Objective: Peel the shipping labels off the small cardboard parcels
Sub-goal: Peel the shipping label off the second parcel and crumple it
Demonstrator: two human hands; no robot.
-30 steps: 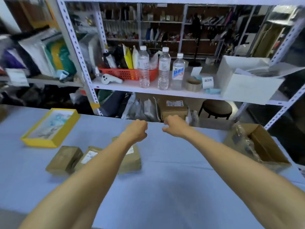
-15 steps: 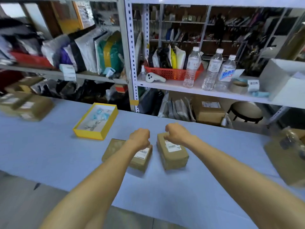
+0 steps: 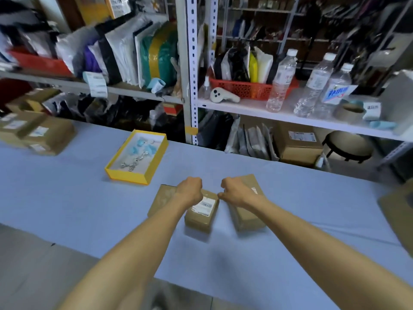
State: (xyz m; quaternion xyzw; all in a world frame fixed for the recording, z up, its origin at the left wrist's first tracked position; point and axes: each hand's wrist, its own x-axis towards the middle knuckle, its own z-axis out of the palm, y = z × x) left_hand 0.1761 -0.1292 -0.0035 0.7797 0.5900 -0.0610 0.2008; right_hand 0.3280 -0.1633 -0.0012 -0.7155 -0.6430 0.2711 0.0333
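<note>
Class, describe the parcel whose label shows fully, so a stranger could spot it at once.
On the blue table, nearer than the yellow tray, three brown parcels lie side by side. Take the middle parcel: it alone shows a whole white barcode label on top.

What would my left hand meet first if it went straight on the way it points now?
Likely nothing nearby: the left hand, a fist over the labelled brown cardboard parcel, points across bare blue-grey tablecloth. Beyond the far edge stand dark plastic bags, though depth is unclear.
</note>
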